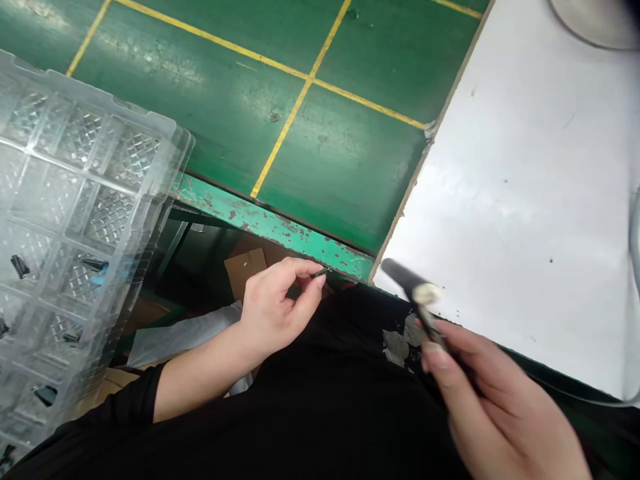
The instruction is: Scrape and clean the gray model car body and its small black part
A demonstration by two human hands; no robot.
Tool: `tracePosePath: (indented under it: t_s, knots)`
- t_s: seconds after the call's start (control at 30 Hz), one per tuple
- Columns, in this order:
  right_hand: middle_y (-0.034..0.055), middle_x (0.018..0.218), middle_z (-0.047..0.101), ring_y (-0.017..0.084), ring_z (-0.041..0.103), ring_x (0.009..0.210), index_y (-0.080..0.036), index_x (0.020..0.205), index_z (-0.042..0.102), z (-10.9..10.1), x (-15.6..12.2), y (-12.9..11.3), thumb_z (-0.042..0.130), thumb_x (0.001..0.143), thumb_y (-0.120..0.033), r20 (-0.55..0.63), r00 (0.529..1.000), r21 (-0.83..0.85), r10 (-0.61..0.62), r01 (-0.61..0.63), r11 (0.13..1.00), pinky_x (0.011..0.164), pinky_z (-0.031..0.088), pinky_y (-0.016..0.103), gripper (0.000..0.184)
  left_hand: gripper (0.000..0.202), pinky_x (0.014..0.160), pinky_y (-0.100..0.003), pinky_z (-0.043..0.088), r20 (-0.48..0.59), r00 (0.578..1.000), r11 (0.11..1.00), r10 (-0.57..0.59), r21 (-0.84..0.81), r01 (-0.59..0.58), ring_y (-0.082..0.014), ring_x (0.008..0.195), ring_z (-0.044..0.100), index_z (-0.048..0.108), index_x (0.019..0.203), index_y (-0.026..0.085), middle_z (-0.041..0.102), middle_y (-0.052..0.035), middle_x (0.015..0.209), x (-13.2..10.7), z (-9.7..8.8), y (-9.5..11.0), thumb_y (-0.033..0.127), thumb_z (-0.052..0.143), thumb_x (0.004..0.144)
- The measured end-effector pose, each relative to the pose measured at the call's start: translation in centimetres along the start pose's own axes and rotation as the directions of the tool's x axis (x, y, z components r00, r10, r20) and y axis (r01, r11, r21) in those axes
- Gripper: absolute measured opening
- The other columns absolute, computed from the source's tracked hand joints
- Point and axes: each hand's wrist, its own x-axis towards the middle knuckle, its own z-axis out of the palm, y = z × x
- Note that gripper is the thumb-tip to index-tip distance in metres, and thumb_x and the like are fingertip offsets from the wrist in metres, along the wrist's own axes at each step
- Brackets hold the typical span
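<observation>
My left hand (280, 300) is closed in a pinch over my lap, just off the front edge of the green table. Between thumb and forefinger it holds a small black part (319, 273), too small to name. My right hand (495, 393) grips the thin dark shaft of a hammer-like tool (407, 277). That tool has a black cylindrical part with a pale, roundish end, and motion smears it. Its black end is over the near corner of the white board (505, 193), apart from the left hand.
A clear plastic tray with compartments (165, 143) stands at the left, with small black parts (20, 267) in some of them. The green table (210, 87) bears yellow lines. Below its chipped edge (280, 230) are cardboard (246, 270) and plastic sheeting (185, 337).
</observation>
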Motion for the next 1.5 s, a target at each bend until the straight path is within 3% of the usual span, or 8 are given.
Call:
tracePosePath:
  t_s: [0.13,0.33,0.5,0.73,1.5]
  knots:
    - [-0.0011,0.114,0.092,0.018,0.090,0.090,-0.028,0.135,0.081,1.7,2.3,-2.5,0.062,0.123,-0.043,-0.005,0.990,0.022,-0.142,0.142,0.990,0.083,0.072,0.023,0.027,0.006,0.074,-0.022,0.065,0.038,0.999,1.000,0.016,-0.008,-0.015,-0.0125,0.074,0.081,0.082,0.110,0.020,0.085,0.0011,0.088,0.7,-0.6,0.2,0.018,0.080,0.105]
    - [0.0040,0.113,0.092,0.017,0.088,0.081,-0.019,0.142,0.078,2.7,3.0,-2.6,0.061,0.125,-0.037,-0.035,0.965,-0.038,-0.260,0.258,0.965,0.090,0.072,0.024,0.031,0.006,0.068,-0.021,0.060,0.108,0.994,1.000,0.027,-0.012,-0.026,-0.0112,0.070,0.077,0.081,0.109,0.019,0.082,0.0029,0.085,1.6,-1.1,0.5,0.017,0.080,0.103]
    - [0.0061,0.111,0.090,0.014,0.087,0.086,-0.016,0.143,0.076,3.0,3.2,-3.0,0.063,0.123,-0.027,-0.065,0.938,-0.053,-0.339,0.336,0.940,0.077,0.068,0.019,0.026,0.007,0.070,-0.020,0.058,0.102,0.992,0.997,0.073,0.008,-0.074,-0.0112,0.072,0.077,0.080,0.107,0.018,0.082,0.0025,0.085,1.7,-1.2,0.5,0.014,0.080,0.102]
    - [0.0041,0.108,0.087,0.012,0.084,0.083,-0.018,0.149,0.075,3.1,2.8,-3.0,0.068,0.120,-0.018,-0.117,0.919,-0.090,-0.376,0.367,0.926,0.072,0.063,0.019,0.029,0.006,0.074,-0.022,0.059,0.103,0.984,0.988,0.146,0.026,-0.149,-0.0128,0.075,0.078,0.080,0.108,0.018,0.084,0.0007,0.088,1.8,-1.1,0.2,0.014,0.077,0.105]
    - [0.0005,0.105,0.087,0.011,0.081,0.077,-0.020,0.148,0.077,2.8,3.0,-3.1,0.072,0.118,-0.019,-0.147,0.901,-0.191,-0.408,0.379,0.906,0.068,0.060,0.019,0.031,0.006,0.074,-0.024,0.059,0.138,0.983,0.992,0.122,0.025,-0.127,-0.0140,0.078,0.079,0.079,0.110,0.019,0.087,-0.0005,0.094,1.8,-1.2,0.0,0.016,0.074,0.107]
